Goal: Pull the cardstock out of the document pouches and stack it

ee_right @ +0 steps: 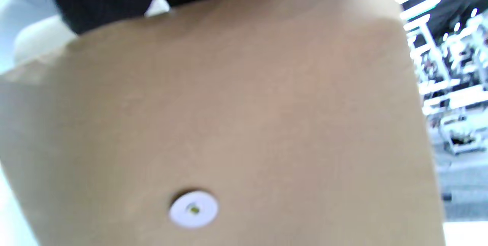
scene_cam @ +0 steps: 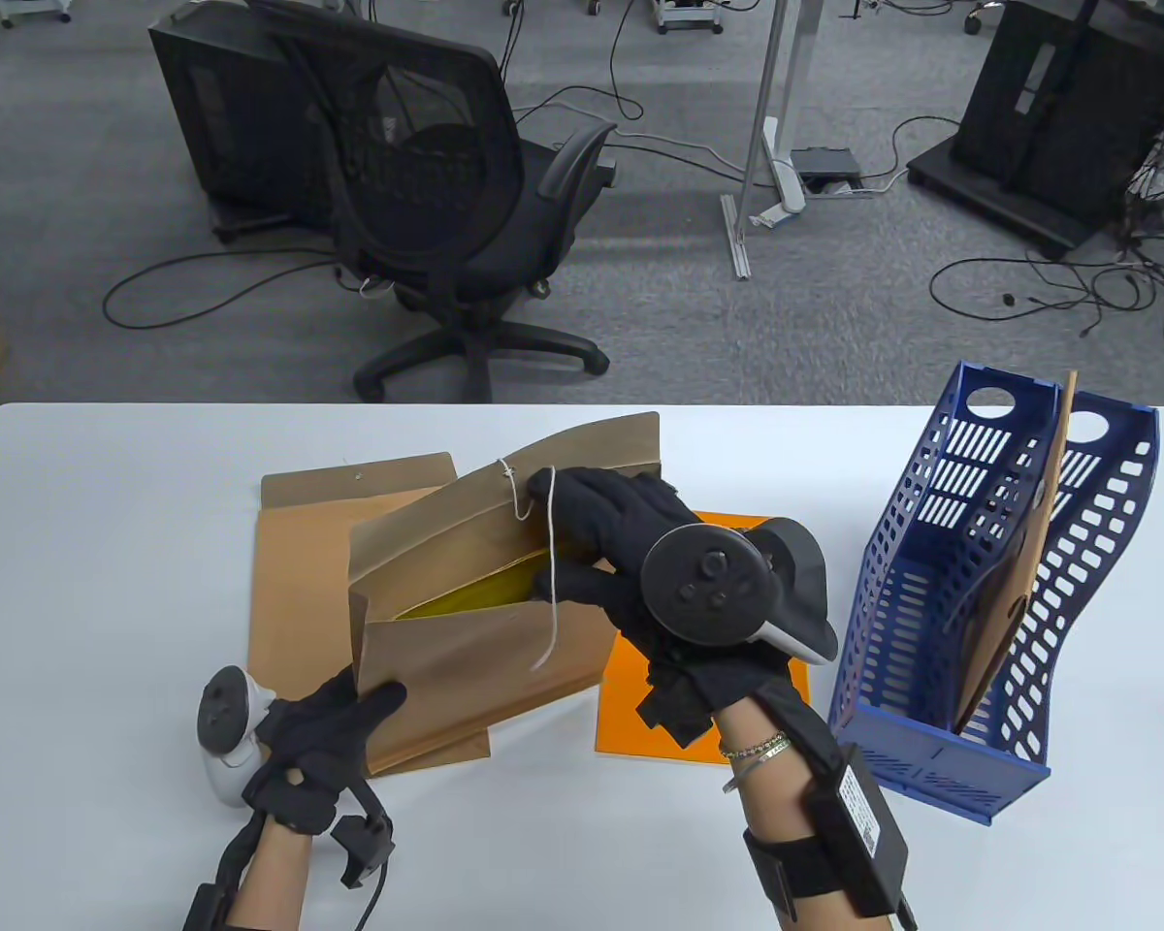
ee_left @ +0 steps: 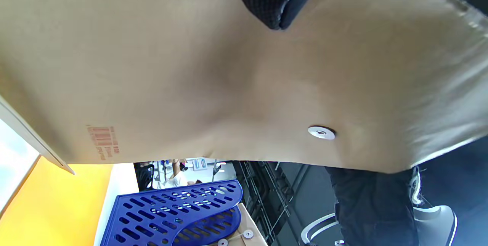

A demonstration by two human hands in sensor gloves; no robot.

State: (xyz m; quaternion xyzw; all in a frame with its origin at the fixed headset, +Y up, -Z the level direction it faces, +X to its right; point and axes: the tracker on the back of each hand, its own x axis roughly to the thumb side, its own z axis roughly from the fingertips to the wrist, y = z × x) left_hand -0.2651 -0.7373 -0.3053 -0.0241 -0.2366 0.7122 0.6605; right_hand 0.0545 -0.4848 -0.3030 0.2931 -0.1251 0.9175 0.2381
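A brown kraft document pouch (scene_cam: pixel 466 630) is held open above the table, with yellow cardstock (scene_cam: pixel 475 593) showing inside its mouth. My left hand (scene_cam: pixel 335 722) grips the pouch's lower left corner, thumb on top. My right hand (scene_cam: pixel 601 553) holds the pouch's open mouth at the right, fingers over the flap and thumb at the opening beside the white tie string (scene_cam: pixel 549 582). An orange cardstock sheet (scene_cam: pixel 640 708) lies flat under my right wrist. The pouch fills the left wrist view (ee_left: pixel 228 78) and the right wrist view (ee_right: pixel 236 124), each showing a white button.
Another brown pouch (scene_cam: pixel 291 582) lies flat on the white table (scene_cam: pixel 107 582) beneath the held one. A blue two-slot file rack (scene_cam: pixel 989 601) stands at the right with a brown pouch (scene_cam: pixel 1023 572) upright in it. An office chair stands beyond the far edge.
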